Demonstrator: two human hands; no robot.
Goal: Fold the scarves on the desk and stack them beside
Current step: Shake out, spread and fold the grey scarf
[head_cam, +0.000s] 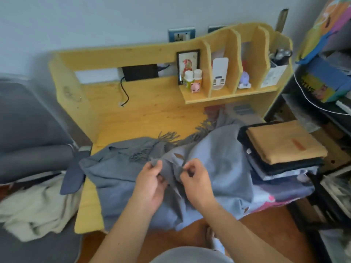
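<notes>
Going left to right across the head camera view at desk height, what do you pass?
Cream cloth on the grey chair → rumpled grey fringed scarf → left hand → right hand → stack of folded scarves, tan on top.

Both hands point(171, 179) on grey scarf point(218, 168)

no readable text, dark lettering on yellow box point(314, 84) illegible

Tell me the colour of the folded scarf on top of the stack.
Tan-brown folded scarf, clearest in the head view.
</notes>
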